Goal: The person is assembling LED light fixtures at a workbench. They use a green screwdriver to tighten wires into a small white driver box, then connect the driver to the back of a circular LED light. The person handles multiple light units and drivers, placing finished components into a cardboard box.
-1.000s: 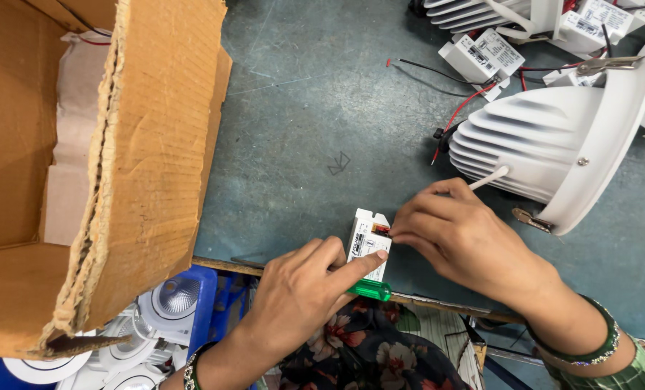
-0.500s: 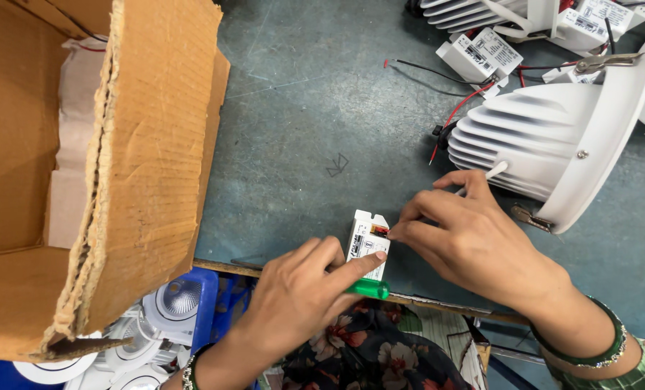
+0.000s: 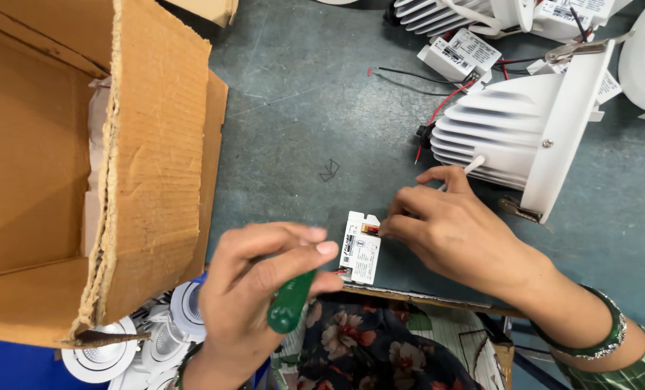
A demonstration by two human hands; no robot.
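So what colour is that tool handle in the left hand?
Green handle, gripped by the left hand; head view.

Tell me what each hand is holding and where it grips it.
The left hand grips a green-handled tool by its handle. The right hand's fingertips pinch the top end of the small white driver box on the table.

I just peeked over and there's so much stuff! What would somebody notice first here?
First, the two hands in the middle: the left hand holds a green-handled tool while the right hand pinches the end of a small white box lying on the grey-green table. A big torn cardboard box fills the left side, and a ribbed white lamp lies at the upper right.
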